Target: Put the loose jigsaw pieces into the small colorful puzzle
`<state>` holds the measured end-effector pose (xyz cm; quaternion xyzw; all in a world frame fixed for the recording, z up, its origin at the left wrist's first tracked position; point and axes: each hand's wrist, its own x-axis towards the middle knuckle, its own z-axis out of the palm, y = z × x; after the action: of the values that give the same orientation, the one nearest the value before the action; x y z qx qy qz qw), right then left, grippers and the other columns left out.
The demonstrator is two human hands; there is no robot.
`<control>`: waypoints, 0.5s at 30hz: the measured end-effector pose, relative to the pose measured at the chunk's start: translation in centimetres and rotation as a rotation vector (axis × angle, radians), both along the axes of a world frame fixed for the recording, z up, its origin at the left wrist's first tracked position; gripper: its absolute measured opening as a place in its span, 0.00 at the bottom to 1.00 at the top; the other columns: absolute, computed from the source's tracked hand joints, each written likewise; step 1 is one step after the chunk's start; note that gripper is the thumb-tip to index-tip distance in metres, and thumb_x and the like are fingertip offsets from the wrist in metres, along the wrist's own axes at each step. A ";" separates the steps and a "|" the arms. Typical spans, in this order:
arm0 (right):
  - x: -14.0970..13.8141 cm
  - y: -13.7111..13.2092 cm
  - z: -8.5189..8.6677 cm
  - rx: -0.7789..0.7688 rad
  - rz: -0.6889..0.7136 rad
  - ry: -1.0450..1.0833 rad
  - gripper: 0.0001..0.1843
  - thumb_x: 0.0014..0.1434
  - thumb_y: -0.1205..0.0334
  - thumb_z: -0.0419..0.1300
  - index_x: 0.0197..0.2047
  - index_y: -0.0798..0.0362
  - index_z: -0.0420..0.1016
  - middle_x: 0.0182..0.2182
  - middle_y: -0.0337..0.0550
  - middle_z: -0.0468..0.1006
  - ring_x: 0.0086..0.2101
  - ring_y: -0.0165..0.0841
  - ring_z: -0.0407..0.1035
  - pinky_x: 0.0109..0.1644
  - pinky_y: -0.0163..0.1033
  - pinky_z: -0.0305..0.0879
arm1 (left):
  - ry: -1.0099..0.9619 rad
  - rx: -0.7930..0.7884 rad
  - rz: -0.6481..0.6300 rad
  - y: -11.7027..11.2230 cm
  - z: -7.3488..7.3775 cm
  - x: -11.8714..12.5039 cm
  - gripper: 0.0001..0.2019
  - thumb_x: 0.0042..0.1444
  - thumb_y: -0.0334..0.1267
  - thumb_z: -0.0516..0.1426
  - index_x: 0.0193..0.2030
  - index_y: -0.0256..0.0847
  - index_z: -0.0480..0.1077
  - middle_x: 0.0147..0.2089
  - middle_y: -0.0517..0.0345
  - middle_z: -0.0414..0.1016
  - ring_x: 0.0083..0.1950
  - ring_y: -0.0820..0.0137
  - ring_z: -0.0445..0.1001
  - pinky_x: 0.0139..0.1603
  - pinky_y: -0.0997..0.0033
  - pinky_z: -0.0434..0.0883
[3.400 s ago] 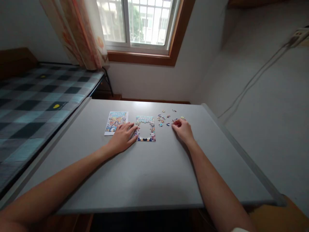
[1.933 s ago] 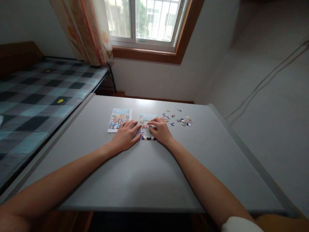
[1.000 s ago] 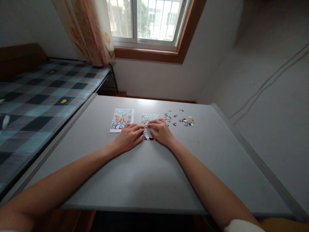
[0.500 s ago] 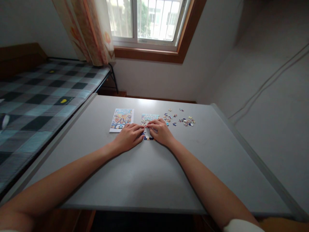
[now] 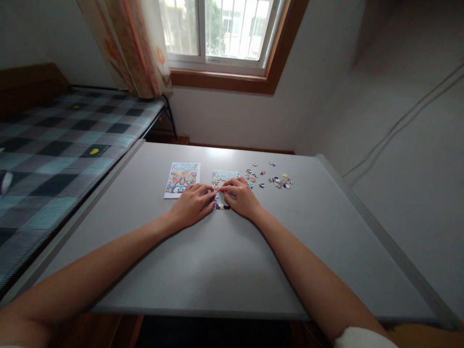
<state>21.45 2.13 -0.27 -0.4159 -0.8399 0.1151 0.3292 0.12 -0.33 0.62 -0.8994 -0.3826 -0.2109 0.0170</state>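
Observation:
A small jigsaw frame (image 5: 225,175), with only its border joined, lies on the grey table (image 5: 224,251). My left hand (image 5: 191,204) rests flat at the frame's left edge, fingers stretched out and touching it. My right hand (image 5: 241,196) covers the frame's right side, its fingers pinched over the frame's left inner edge on something too small to make out. The two hands almost touch. A printed picture card (image 5: 182,177) lies just left of the frame. Several loose puzzle pieces (image 5: 270,179) are scattered to its right.
A bed with a checked cover (image 5: 54,150) runs along the table's left side. Behind the table are a wall, a wood-framed window (image 5: 221,43) and a curtain (image 5: 130,48). A cable (image 5: 406,121) runs along the right wall.
My right hand left the loose pieces and came over the frame, where it has stayed pinching for the last second. My left hand has barely moved.

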 end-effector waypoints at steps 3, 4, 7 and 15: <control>0.0 0.0 0.0 -0.002 0.003 -0.003 0.14 0.60 0.69 0.58 0.41 0.45 0.84 0.39 0.44 0.80 0.43 0.39 0.64 0.52 0.48 0.63 | -0.009 -0.017 0.001 0.0 0.0 0.0 0.14 0.65 0.41 0.53 0.53 0.44 0.74 0.51 0.50 0.75 0.53 0.58 0.71 0.54 0.52 0.67; 0.0 0.0 0.0 -0.002 0.005 -0.003 0.14 0.60 0.69 0.58 0.41 0.45 0.84 0.39 0.44 0.80 0.43 0.39 0.64 0.53 0.48 0.63 | -0.010 -0.018 0.001 0.0 0.0 0.0 0.14 0.65 0.41 0.53 0.53 0.44 0.74 0.51 0.50 0.75 0.53 0.58 0.71 0.54 0.52 0.67; 0.0 0.1 -0.1 -0.004 -0.003 0.006 0.14 0.60 0.68 0.58 0.42 0.46 0.83 0.39 0.44 0.80 0.43 0.39 0.65 0.53 0.48 0.63 | -0.001 -0.011 0.002 0.0 0.0 0.0 0.14 0.65 0.41 0.52 0.53 0.43 0.74 0.51 0.50 0.75 0.53 0.58 0.71 0.54 0.52 0.67; 0.2 0.6 -0.4 0.010 -0.155 0.087 0.20 0.56 0.76 0.53 0.44 0.51 0.82 0.40 0.47 0.79 0.44 0.40 0.66 0.55 0.48 0.62 | 0.017 0.000 0.002 0.0 -0.1 -0.1 0.13 0.66 0.41 0.52 0.52 0.42 0.73 0.51 0.51 0.75 0.52 0.58 0.71 0.54 0.54 0.66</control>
<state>21.68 2.74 -0.66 -0.4725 -0.7907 0.1031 0.3753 0.03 -0.34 0.55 -0.9006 -0.3835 -0.2035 0.0205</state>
